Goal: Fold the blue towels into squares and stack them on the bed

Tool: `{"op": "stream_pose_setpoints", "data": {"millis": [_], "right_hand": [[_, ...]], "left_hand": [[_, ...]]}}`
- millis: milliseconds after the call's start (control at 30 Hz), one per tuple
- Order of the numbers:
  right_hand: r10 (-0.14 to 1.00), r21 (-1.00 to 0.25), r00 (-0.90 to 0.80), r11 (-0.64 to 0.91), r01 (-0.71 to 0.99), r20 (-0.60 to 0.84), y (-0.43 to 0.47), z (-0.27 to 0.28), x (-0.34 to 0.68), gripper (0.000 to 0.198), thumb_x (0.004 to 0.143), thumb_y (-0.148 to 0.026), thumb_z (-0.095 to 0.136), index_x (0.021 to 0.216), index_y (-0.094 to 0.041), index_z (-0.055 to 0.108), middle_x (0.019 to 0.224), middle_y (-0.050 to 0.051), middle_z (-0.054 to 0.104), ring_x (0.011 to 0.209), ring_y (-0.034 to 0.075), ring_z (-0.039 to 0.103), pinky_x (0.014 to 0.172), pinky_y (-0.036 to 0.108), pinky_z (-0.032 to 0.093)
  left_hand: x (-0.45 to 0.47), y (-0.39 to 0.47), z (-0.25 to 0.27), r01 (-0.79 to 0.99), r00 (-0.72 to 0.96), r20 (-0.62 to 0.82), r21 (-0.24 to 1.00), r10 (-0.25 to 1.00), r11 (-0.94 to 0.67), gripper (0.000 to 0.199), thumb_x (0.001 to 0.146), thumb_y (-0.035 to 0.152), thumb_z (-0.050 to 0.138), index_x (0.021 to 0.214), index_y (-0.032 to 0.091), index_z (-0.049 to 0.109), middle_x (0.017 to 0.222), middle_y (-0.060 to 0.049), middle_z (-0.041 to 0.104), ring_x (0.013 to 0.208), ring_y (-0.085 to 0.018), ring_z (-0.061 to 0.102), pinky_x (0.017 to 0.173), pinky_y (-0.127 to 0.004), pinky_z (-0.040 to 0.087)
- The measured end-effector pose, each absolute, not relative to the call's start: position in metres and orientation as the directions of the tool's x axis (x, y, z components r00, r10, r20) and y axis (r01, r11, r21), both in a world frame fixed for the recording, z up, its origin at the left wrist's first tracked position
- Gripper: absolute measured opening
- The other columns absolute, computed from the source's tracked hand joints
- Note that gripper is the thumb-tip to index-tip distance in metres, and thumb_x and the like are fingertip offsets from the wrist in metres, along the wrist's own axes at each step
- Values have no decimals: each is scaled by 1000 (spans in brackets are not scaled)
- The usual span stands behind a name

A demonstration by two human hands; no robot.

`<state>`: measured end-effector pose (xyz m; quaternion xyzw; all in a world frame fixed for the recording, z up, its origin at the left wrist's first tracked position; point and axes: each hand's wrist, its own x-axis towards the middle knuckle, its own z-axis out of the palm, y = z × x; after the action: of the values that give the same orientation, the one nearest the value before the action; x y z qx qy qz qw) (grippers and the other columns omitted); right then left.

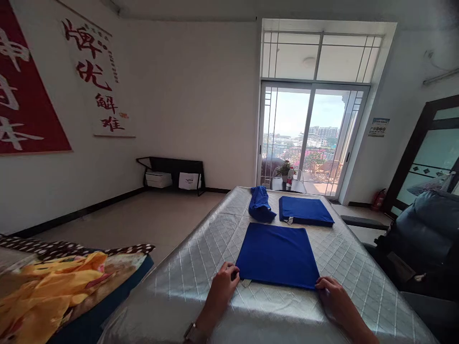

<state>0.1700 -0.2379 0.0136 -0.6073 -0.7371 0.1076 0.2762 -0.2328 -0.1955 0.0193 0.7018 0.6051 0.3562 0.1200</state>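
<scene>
A flat blue cloth piece [278, 255], roughly square, lies on the silver quilted cover [201, 248] in front of me. My left hand [225, 279] pinches its near left corner, beside a small pale tag [246, 283]. At the near right corner, my right hand [330, 289] is closed on the cloth's edge with the fingertips. Beyond it to the right lies a neat stack of folded blue cloths [304, 210] with a white label at its near edge. A crumpled blue cloth [261, 205] sits to the left of the stack.
A bed with a yellow printed blanket [60, 286] stands at lower left. A black bag [426, 239] is at the right. A small table with a plant [285, 168] and bottle [290, 177] stands beyond the far end, before the sliding glass door [287, 129]. A black rack [175, 167] is by the wall.
</scene>
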Motion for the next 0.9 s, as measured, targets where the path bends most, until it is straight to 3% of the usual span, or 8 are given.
{"op": "stream_pose_setpoints", "data": {"millis": [167,233,400,567,667,767,900], "right_hand": [[973,-316,-105,168,934,207,-241,38,160,24,87,-30,49,90,-26,72,111,4,73,111,25,62,100,40,44],[974,-279,-87,144,949,207,-234,47,151,31,92,-36,44,93,-26,73,112,6,73,113,26,62,101,41,43],[967,-270,-35,105,957,252,-200,41,123,51,100,-39,31,135,-18,61,143,10,59,135,23,50,115,37,33],[980,-193,-27,66,979,197,-179,5,117,63,100,-40,26,152,-7,38,160,13,35,151,23,25,122,41,22],[985,-165,-39,67,984,167,-177,-8,121,65,101,-40,23,155,-7,31,163,12,29,152,22,22,123,42,19],[987,-159,-40,65,985,153,-177,-10,123,65,101,-41,22,156,-7,29,163,12,26,152,22,19,123,41,18],[991,-181,-27,51,982,130,-177,-6,122,67,100,-43,21,157,-8,28,164,10,25,153,21,17,124,40,16]], "left_hand": [[-231,-198,16,846,45,395,474,918,-246,22,86,19,48,86,20,70,103,-9,66,93,-24,66,87,-35,51],[-230,-201,18,888,57,437,388,898,-246,21,86,17,48,86,20,69,102,-9,66,98,-26,63,91,-38,49],[-223,-208,26,934,116,477,246,871,-259,19,87,17,50,88,19,69,105,-9,66,100,-27,60,90,-40,47],[-185,-208,38,915,181,450,250,875,-318,16,88,18,52,83,21,66,100,-6,66,98,-25,60,90,-38,45],[-141,-206,42,831,351,414,275,840,-483,10,90,26,59,95,23,66,106,-5,66,103,-24,59,93,-37,45],[-101,-203,41,741,538,326,257,777,-621,18,88,34,66,103,23,66,112,-6,66,107,-25,59,97,-38,44],[-82,-202,35,761,545,224,272,808,-589,12,93,28,59,99,20,66,109,-8,67,106,-26,60,97,-39,45]]}}
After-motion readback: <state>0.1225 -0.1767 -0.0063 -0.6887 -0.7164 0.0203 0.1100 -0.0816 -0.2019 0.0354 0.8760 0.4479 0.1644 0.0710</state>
